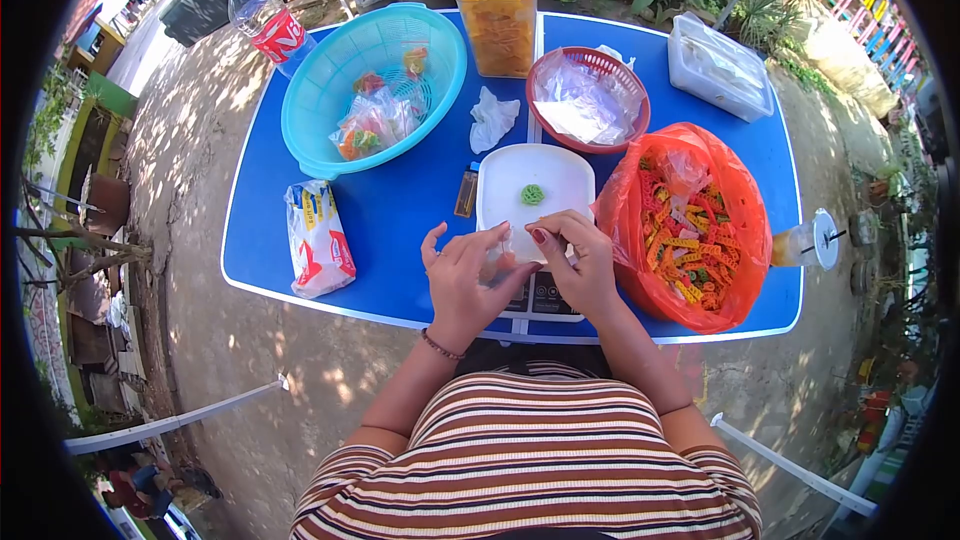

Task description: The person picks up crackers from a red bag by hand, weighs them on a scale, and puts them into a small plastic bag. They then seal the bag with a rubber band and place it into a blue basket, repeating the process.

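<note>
My left hand (468,278) and my right hand (578,262) are close together over the near part of a white kitchen scale (505,168). Between them, a small clear plastic bag (512,245) is pinched in the fingers of both. Its contents, if any, are hard to make out. On the scale's platform, just beyond my fingertips, lies a small green wheel-like snack piece (532,195). To the right of my right hand stands a red plastic bag (745,225) full of orange, yellow and green ridged snack pieces.
A turquoise basket (305,135) holds filled packets. Behind are a tub of orange chips (497,25), a red basket (645,115) of plastic bags and a lidded box (720,65). A bottle (275,30), tissue pack (318,240), lighter (466,190) and drink cup (805,243) stand around.
</note>
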Motion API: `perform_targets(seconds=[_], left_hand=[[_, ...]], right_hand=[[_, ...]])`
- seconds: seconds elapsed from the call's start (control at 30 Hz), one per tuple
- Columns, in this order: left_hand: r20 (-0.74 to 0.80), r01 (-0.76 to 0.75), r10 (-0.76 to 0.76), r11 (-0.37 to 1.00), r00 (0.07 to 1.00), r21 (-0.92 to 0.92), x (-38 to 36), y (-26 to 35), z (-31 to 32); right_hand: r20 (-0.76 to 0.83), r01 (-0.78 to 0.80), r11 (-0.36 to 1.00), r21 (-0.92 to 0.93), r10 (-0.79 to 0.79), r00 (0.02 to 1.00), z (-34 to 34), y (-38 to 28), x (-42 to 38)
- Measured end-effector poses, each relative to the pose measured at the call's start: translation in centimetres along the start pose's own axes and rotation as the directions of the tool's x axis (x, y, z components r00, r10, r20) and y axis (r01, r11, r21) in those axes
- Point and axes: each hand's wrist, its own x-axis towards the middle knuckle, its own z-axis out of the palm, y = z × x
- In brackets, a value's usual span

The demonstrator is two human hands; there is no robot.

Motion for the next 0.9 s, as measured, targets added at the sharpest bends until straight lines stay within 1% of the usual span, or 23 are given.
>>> perform_targets(seconds=[0.03,0.07,0.17,0.27,0.37,0.47,0.53,0.57,0.6,0.67,0.77,0.87,0.9], left_hand=[[-0.002,0.0,0.0,1.0,1.0,-0.002,-0.1,0.0,0.0],[-0.003,-0.001,0.001,1.0,1.0,-0.006,-0.1,0.0,-0.1],[-0.011,0.004,-0.004,1.0,1.0,-0.024,-0.1,0.1,-0.3],[-0.002,0.017,-0.017,1.0,1.0,-0.016,-0.2,0.2,-0.5],[0.006,0.035,-0.035,0.999,0.999,-0.015,-0.1,0.3,-0.8],[0.003,0.049,-0.049,0.999,0.999,-0.006,-0.1,0.0,-0.8],[0.001,0.047,-0.047,0.999,0.999,0.009,-0.1,-0.1,-0.8],[0.0,0.046,-0.046,0.999,0.999,0.016,-0.1,-0.1,-0.8],[-0.004,0.043,-0.043,0.999,0.999,0.022,-0.1,-0.1,-0.7],[-0.009,0.039,-0.039,0.999,0.999,0.034,0.0,-0.2,-0.7],[0.006,0.003,-0.003,0.997,1.0,0.077,0.0,-0.2,-0.6],[0.027,-0.028,0.026,0.996,0.999,0.079,0.0,0.0,-0.6],[0.025,-0.024,0.022,0.997,0.999,0.068,0.0,0.0,-0.5]], right_hand=[[-0.026,0.079,0.986,-0.148,-0.084,0.996,0.0,0.0,0.4],[-0.039,0.15,0.944,-0.296,-0.169,0.985,-0.1,0.0,0.8],[0.022,0.169,0.776,-0.608,-0.196,0.98,0.4,-0.4,1.8],[0.095,0.236,0.674,-0.7,-0.24,0.966,0.6,0.5,1.8],[0.117,0.146,0.818,-0.556,-0.097,0.988,0.3,0.6,1.4],[0.063,0.098,0.892,-0.441,-0.078,0.995,0.0,0.5,1.3],[0.004,0.013,0.977,-0.212,-0.012,1.0,-0.3,0.1,1.1],[-0.018,-0.029,0.996,-0.09,0.027,0.999,-0.3,0.0,1.0],[-0.027,-0.049,0.998,0.029,0.05,0.998,-0.3,0.0,0.9],[-0.037,-0.087,0.96,0.266,0.1,0.994,-0.1,-0.2,0.6],[0.064,-0.146,0.915,0.376,0.132,0.989,-0.2,-1.0,0.1],[0.138,-0.099,0.925,0.366,0.051,0.989,-0.1,-0.3,-0.2],[0.148,-0.063,0.944,0.325,0.016,0.989,-0.2,-0.3,-0.2]])
